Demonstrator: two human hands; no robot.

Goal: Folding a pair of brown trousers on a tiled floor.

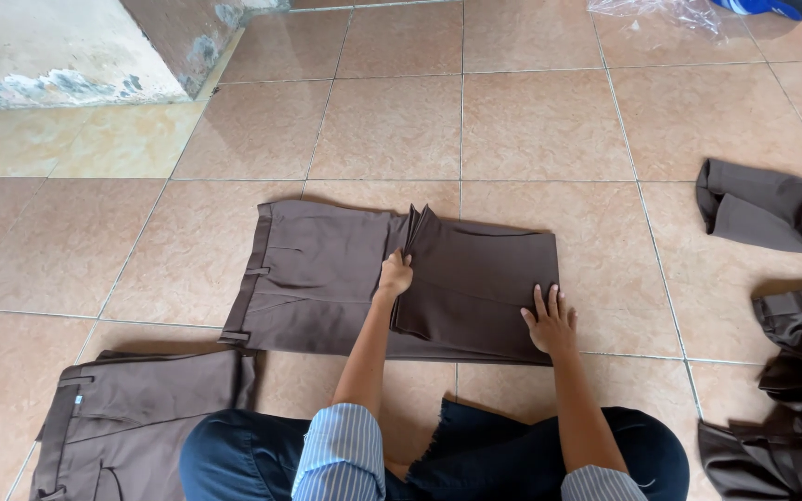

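folded brown trousers [327,278] lie under both hands: left hand [395,276] pinches the leg hems, right hand [549,320] presses flat, fingers apart.

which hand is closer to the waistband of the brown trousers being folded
Left. The left hand grips the folded-over leg ends at the middle of the brown trousers, nearer the waistband. The right hand presses flat on the folded part at the far end.
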